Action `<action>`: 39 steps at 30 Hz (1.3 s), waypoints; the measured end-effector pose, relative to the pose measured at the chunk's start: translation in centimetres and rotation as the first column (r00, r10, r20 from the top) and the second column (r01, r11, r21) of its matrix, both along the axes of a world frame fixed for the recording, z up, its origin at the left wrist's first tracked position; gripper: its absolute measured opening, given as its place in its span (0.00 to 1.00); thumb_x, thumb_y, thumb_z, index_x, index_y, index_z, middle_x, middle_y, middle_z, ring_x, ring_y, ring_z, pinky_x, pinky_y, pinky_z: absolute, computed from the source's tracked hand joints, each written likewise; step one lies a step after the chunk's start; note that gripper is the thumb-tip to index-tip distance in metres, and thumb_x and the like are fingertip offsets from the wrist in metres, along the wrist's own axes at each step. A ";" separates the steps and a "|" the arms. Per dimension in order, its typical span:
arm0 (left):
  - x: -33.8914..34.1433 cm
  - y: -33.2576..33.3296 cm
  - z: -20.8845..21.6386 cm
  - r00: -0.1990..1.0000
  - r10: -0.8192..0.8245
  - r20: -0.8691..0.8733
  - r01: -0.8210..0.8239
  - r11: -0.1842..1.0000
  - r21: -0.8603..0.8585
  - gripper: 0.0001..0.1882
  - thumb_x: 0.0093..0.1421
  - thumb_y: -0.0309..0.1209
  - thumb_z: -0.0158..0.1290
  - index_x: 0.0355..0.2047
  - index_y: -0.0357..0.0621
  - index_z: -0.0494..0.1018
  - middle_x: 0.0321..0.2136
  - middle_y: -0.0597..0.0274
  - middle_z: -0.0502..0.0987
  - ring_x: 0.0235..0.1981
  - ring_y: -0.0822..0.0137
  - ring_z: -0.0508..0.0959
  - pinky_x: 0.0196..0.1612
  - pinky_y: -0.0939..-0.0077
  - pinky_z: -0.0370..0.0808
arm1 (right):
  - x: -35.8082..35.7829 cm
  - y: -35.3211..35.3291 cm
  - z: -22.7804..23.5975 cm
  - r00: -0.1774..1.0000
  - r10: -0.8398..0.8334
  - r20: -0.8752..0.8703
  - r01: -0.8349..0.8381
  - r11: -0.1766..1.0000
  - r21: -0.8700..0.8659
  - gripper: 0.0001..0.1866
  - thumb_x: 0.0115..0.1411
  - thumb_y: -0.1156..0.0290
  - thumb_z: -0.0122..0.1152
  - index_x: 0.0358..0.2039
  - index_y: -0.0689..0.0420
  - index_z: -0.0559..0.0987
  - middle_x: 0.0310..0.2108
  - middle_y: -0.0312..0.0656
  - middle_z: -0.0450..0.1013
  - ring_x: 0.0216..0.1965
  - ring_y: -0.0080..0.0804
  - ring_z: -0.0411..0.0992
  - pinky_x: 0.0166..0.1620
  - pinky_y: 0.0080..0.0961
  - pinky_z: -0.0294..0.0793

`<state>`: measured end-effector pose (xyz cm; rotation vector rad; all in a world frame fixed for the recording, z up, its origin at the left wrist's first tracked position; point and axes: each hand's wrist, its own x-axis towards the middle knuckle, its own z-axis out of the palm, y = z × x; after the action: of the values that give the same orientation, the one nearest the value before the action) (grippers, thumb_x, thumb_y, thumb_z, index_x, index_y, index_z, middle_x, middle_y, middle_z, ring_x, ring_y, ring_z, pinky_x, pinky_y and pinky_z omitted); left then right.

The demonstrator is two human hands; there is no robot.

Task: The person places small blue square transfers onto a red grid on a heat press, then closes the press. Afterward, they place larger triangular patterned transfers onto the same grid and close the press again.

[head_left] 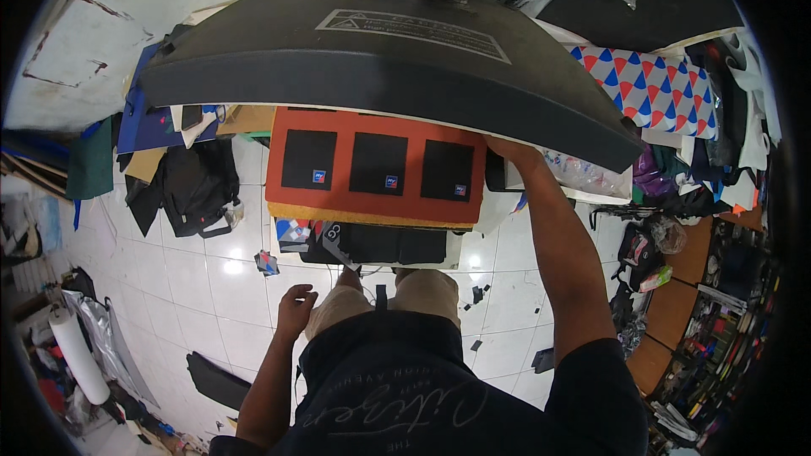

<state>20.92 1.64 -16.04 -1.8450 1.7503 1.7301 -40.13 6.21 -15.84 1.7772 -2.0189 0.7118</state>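
Note:
A heat press's dark upper plate (pixel 380 67) hangs over an orange-red pad (pixel 344 190). Three black rectangular fabric pieces show on the pad: a left piece (pixel 307 156), a middle piece (pixel 378 160) and a right piece (pixel 446 167). Each bears a small blue and red printed patch in its lower right corner. My right hand (pixel 511 150) reaches in at the pad's right edge, beneath the plate's front edge, which hides its fingers. Low beside my left thigh hangs my left hand (pixel 295 311), loosely bent with its fingers apart and nothing visible in it.
Below the pad, a shelf holds folded black material (pixel 397 243). A patterned red, blue and grey sheet (pixel 650 89) lies at the right, above a white box (pixel 583 177) of clear plastic. At left hangs a black bag (pixel 198 186). Dark scraps (pixel 477 294) litter the tiled floor.

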 end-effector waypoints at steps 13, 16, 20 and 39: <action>1.7 0.0 -0.3 0.998 -0.011 0.069 0.012 1.000 -0.011 0.18 0.59 0.35 0.62 0.46 0.37 0.78 0.35 0.52 0.82 0.36 0.63 0.81 0.39 0.70 0.77 | 1.0 -1.2 1.5 0.940 0.015 0.342 -0.076 0.983 0.166 0.16 0.62 0.66 0.67 0.49 0.57 0.80 0.46 0.46 0.78 0.46 0.43 0.77 0.50 0.36 0.76; 2.5 0.3 -1.3 0.998 -0.007 0.066 0.007 1.000 -0.003 0.18 0.59 0.35 0.62 0.46 0.37 0.78 0.35 0.52 0.82 0.36 0.63 0.81 0.39 0.70 0.77 | 1.3 -1.4 1.8 0.943 0.000 0.334 -0.064 0.981 0.182 0.17 0.62 0.65 0.67 0.49 0.58 0.80 0.46 0.46 0.78 0.46 0.43 0.76 0.50 0.36 0.76; 3.0 0.3 -1.9 0.996 -0.026 0.080 0.027 1.000 -0.014 0.18 0.59 0.36 0.62 0.46 0.37 0.79 0.35 0.52 0.82 0.37 0.62 0.81 0.40 0.69 0.77 | 1.7 -1.2 2.0 0.946 -0.041 0.321 -0.027 0.978 0.206 0.18 0.63 0.63 0.66 0.50 0.58 0.79 0.46 0.47 0.77 0.46 0.44 0.76 0.50 0.37 0.75; 3.4 0.0 -2.2 0.994 -0.036 0.100 0.035 0.999 0.008 0.19 0.59 0.36 0.62 0.46 0.37 0.79 0.35 0.52 0.82 0.37 0.62 0.82 0.42 0.69 0.77 | 3.1 -1.2 3.4 0.969 -0.035 0.243 -0.003 0.988 0.155 0.17 0.63 0.65 0.64 0.50 0.59 0.79 0.48 0.51 0.76 0.49 0.50 0.75 0.53 0.41 0.73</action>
<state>24.28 1.65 -18.21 -1.8517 1.7275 1.5998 -37.02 5.03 -12.42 1.8325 -2.3039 0.8267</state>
